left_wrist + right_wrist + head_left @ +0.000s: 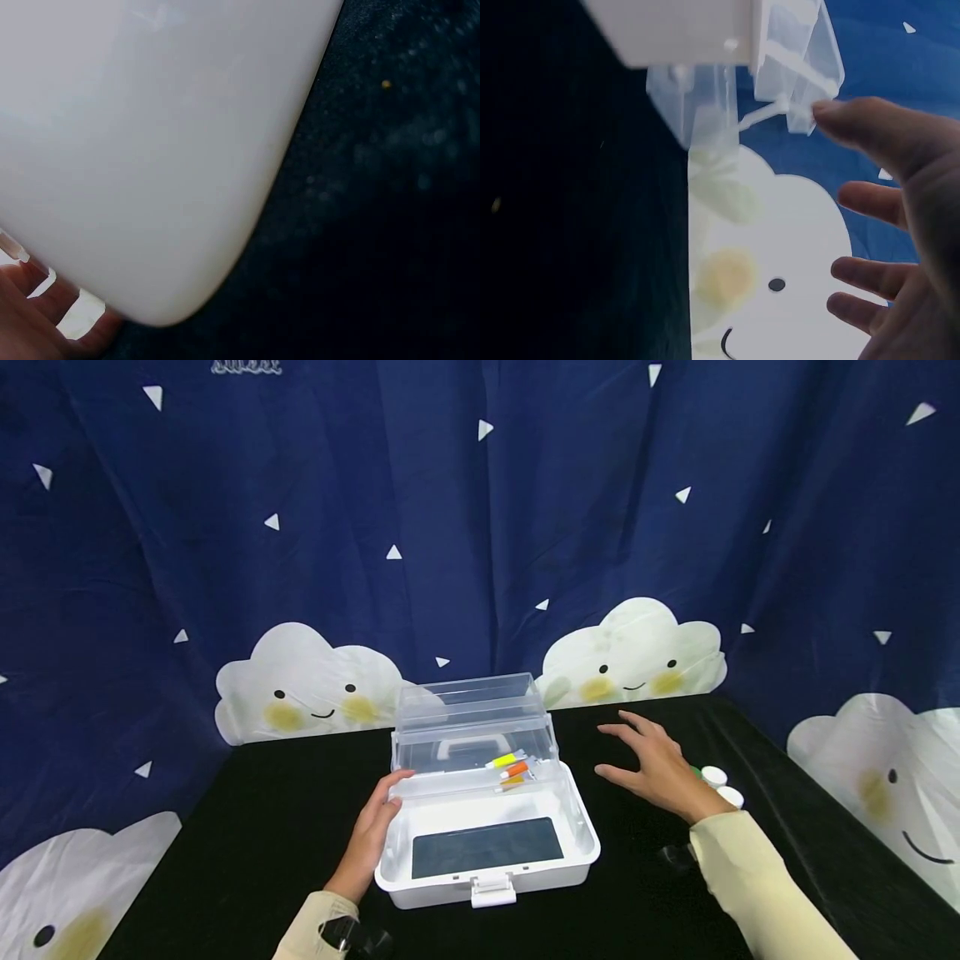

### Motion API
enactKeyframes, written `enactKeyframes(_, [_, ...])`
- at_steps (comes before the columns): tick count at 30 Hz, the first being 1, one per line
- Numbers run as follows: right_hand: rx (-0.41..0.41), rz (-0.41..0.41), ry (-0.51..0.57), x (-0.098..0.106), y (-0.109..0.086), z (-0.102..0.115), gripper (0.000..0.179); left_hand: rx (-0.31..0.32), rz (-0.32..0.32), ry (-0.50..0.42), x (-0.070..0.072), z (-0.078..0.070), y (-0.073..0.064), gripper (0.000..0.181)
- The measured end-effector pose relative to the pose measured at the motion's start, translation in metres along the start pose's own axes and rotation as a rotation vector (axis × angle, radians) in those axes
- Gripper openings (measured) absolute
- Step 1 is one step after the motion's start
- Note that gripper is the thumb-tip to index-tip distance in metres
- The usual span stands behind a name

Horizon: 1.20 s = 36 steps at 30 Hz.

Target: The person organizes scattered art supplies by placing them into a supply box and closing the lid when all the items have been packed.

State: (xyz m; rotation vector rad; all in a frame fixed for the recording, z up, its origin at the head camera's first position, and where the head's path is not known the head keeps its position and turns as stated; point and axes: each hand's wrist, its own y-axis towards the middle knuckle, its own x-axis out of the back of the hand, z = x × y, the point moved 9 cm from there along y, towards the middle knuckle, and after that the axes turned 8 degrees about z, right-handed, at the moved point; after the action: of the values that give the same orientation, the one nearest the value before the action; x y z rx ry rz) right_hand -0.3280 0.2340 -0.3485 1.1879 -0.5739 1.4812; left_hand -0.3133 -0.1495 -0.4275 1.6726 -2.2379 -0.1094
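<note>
A white plastic storage box stands with its clear lid raised and clear folding trays lifted at the back. Small tubes lie in a tray, among them a yellow tube, an orange tube and an ochre one. Inside, the bottom shows a dark rectangular panel. My left hand holds the box at its left side, thumb and fingers at the rim; in the left wrist view its fingers show past the box's end. My right hand hovers right of the box, fingers spread, holding nothing.
Two white-capped containers stand on the black cloth beyond my right wrist, with something green partly hidden beside them. Behind the table hangs a blue curtain with clouds and triangles. The front latch hangs down.
</note>
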Motion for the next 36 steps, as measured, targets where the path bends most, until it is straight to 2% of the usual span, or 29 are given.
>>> enactKeyframes(4, [-0.037,0.006,-0.024,0.003,-0.007,-0.013,0.073,0.013,0.001,-0.003,0.0,0.0,0.0,0.036])
enactKeyframes(9, [-0.123,0.058,-0.034,0.005,-0.019,-0.038,0.087,0.001,0.006,-0.012,-0.001,-0.001,0.0,0.036])
enactKeyframes(14, [-0.191,0.121,0.054,0.007,-0.033,-0.068,0.096,-0.005,0.005,-0.016,-0.003,-0.001,-0.001,0.036])
enactKeyframes(19, [-0.209,0.138,0.128,0.013,-0.05,-0.093,0.096,-0.005,0.007,-0.01,-0.003,0.001,0.0,0.036])
enactKeyframes(30, [-0.303,0.132,0.083,0.025,-0.08,-0.135,0.087,0.005,0.001,0.005,-0.001,-0.001,0.0,0.037])
enactKeyframes(33, [-0.311,0.138,0.113,0.022,-0.086,-0.149,0.086,0.009,-0.001,0.006,0.0,-0.001,0.0,0.037])
enactKeyframes(36, [-0.31,0.155,0.192,0.016,-0.092,-0.162,0.086,0.01,-0.003,0.016,0.001,-0.001,0.0,0.037])
